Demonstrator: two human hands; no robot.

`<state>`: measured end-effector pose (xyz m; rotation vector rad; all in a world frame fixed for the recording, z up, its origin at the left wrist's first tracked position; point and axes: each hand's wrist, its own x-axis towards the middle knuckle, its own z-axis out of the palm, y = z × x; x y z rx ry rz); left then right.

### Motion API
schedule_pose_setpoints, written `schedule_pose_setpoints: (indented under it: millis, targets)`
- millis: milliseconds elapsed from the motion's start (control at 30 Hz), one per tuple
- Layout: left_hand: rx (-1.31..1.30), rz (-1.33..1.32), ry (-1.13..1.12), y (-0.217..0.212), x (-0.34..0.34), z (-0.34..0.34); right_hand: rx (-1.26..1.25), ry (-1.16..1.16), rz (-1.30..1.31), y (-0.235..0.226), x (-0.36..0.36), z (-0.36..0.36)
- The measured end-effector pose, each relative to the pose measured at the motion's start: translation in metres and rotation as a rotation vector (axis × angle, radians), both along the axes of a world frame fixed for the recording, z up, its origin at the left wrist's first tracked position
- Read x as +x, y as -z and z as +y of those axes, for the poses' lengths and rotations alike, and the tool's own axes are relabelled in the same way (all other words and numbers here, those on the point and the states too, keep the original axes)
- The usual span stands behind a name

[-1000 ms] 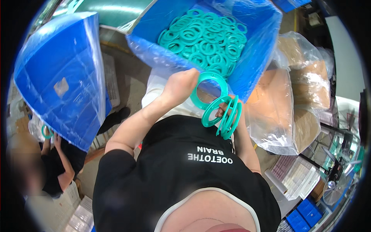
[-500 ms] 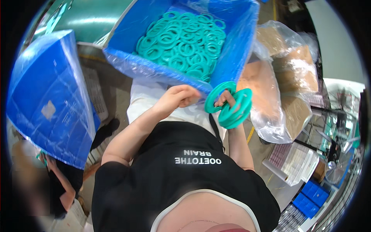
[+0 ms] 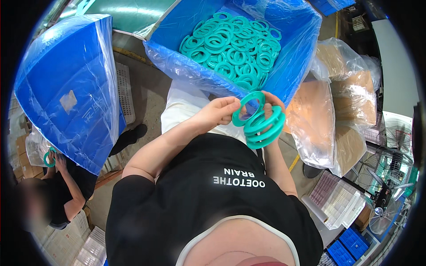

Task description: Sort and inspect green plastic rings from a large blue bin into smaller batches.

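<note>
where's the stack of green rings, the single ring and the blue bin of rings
stack of green rings (image 3: pixel 265 128), head view, on the outer edge of the stack.
single ring (image 3: pixel 245 111), head view, on its flat band.
blue bin (image 3: pixel 188 15), head view, on its inner wall.

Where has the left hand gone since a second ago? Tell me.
Yes: the left hand drew back from the blue plastic-lined bin toward the person's chest.
</note>
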<state>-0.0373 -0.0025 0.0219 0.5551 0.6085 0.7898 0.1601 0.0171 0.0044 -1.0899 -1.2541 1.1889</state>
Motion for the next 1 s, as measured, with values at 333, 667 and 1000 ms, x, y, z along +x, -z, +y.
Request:
schedule_pose_setpoints:
  millis: [333, 667, 1000]
  targets:
    - [0.091, 0.084, -0.229, -0.002, -0.006, 0.007, -0.382, -0.007, 0.672, 0.009, 0.04, -0.004]
    - [0.192, 0.322, -0.331, -0.005, 0.006, 0.004, -0.33, -0.29, 0.647, 0.005, 0.022, -0.015]
    - [0.003, 0.181, -0.055, -0.029, -0.011, 0.011, -0.535, -0.349, -0.104, -0.011, 0.04, -0.01]
